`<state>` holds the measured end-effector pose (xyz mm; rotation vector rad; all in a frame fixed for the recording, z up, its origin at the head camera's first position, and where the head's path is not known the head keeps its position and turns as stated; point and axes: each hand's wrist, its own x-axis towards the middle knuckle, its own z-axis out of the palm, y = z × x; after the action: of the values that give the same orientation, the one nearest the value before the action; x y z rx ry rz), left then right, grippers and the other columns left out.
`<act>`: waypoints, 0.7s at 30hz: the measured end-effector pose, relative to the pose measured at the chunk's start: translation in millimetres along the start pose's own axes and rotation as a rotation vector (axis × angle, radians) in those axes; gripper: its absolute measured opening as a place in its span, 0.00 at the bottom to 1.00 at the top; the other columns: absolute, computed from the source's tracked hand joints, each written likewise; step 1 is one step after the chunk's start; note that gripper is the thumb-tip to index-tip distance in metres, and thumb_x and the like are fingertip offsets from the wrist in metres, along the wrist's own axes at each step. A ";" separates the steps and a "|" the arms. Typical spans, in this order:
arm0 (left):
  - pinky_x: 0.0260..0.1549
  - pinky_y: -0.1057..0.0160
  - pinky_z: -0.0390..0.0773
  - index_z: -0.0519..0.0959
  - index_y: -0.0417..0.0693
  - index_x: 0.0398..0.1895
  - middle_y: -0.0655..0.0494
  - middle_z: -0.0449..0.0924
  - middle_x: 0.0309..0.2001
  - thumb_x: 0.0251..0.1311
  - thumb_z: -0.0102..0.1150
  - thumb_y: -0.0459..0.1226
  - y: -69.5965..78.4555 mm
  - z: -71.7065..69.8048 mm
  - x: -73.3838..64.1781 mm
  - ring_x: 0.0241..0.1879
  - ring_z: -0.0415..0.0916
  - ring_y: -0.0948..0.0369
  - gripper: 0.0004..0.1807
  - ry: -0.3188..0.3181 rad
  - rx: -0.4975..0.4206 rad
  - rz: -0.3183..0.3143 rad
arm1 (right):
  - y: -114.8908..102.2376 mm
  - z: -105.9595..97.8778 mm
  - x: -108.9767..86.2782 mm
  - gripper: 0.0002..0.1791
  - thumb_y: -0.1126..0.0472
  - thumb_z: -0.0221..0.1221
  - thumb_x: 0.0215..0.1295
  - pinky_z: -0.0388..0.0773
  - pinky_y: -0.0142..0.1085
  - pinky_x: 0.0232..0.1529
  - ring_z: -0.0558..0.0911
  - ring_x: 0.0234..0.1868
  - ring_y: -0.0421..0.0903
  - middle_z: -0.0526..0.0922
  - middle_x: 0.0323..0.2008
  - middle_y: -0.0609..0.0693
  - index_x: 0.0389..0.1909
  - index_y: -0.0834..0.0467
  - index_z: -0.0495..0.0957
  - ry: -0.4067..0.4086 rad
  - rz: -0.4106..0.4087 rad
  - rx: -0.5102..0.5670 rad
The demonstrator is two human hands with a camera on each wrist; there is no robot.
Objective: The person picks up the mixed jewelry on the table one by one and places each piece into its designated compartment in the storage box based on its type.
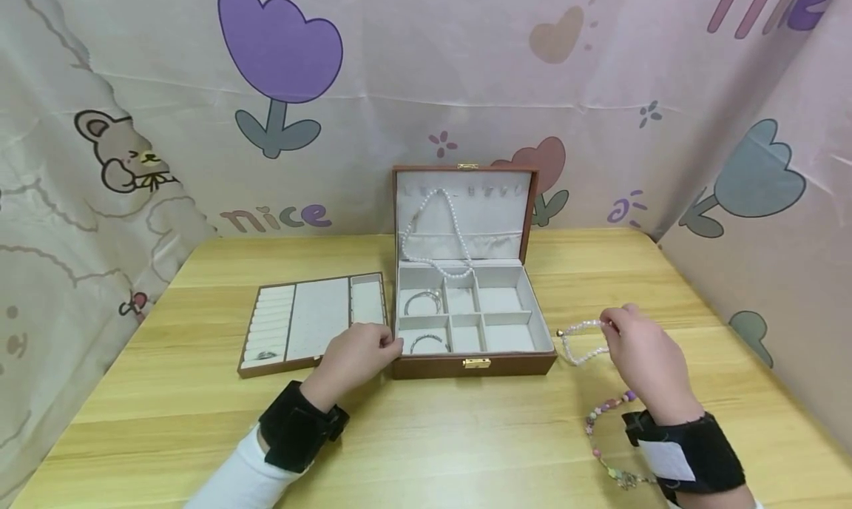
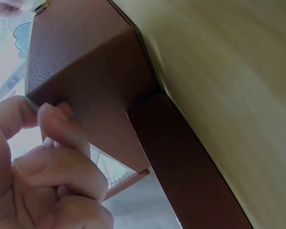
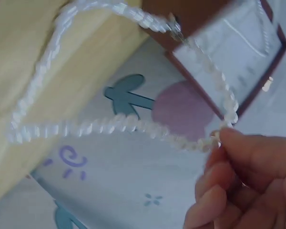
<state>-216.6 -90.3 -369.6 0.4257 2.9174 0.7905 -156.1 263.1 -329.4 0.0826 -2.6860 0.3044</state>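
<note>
My left hand [image 1: 359,354] holds the front left corner of an open brown jewelry box [image 1: 474,368], its fingertips at the rim. In the left wrist view the fingers are curled against the box's leather side [image 2: 86,52]. My right hand [image 1: 646,354] pinches a white pearl bracelet [image 1: 586,359] between thumb and fingertips, to the right of the box. In the right wrist view the bracelet [image 3: 90,128] hangs as a loose loop. A pearl necklace [image 1: 459,231] hangs from the box's lid. Two silvery bangles [image 1: 429,337] lie in the left compartments.
Left of the box, a shallow jewelry tray [image 1: 319,317] with ring rolls lies close against it, a small ring [image 1: 266,355] at its front. A string of coloured beads [image 1: 595,450] with a charm lies near my right wrist. Printed cloth [image 1: 399,87] hangs behind the wooden table [image 1: 452,450].
</note>
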 end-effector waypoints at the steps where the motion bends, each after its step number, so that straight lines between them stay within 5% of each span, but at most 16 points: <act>1: 0.16 0.68 0.52 0.62 0.52 0.11 0.62 0.57 0.13 0.59 0.49 0.44 0.1 0.0 0.1 0.14 0.56 0.64 0.19 -0.001 -0.002 -0.001 | -1.8 -2.3 1.3 0.05 0.70 0.56 0.58 0.65 0.34 0.16 0.74 0.21 0.46 0.77 0.32 0.60 0.35 0.66 0.77 0.045 -0.009 0.000; 7: 0.16 0.68 0.52 0.62 0.52 0.11 0.62 0.57 0.13 0.59 0.49 0.44 0.3 0.2 0.3 0.14 0.56 0.64 0.19 -0.010 -0.004 -0.009 | -14.7 -19.1 11.3 0.05 0.70 0.55 0.60 0.61 0.32 0.13 0.75 0.20 0.50 0.75 0.38 0.62 0.36 0.67 0.76 0.215 -0.037 0.008; 14: 0.16 0.68 0.52 0.62 0.52 0.11 0.62 0.56 0.13 0.59 0.49 0.43 -0.5 0.4 0.3 0.14 0.55 0.64 0.19 -0.006 -0.006 -0.010 | -35.2 -32.4 29.2 0.08 0.68 0.51 0.64 0.74 0.51 0.29 0.78 0.31 0.58 0.79 0.34 0.65 0.41 0.69 0.73 0.198 -0.041 0.059; 21: 0.16 0.68 0.52 0.62 0.52 0.11 0.62 0.57 0.13 0.58 0.49 0.44 -1.1 1.3 1.1 0.14 0.56 0.64 0.19 -0.005 0.002 -0.009 | -54.7 -38.5 48.7 0.09 0.69 0.47 0.66 0.73 0.52 0.37 0.76 0.33 0.57 0.77 0.34 0.65 0.41 0.70 0.72 0.178 -0.076 0.123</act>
<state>-217.8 -90.2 -371.3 0.4130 2.9139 0.7851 -178.4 218.0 -263.8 0.1854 -2.4795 0.4320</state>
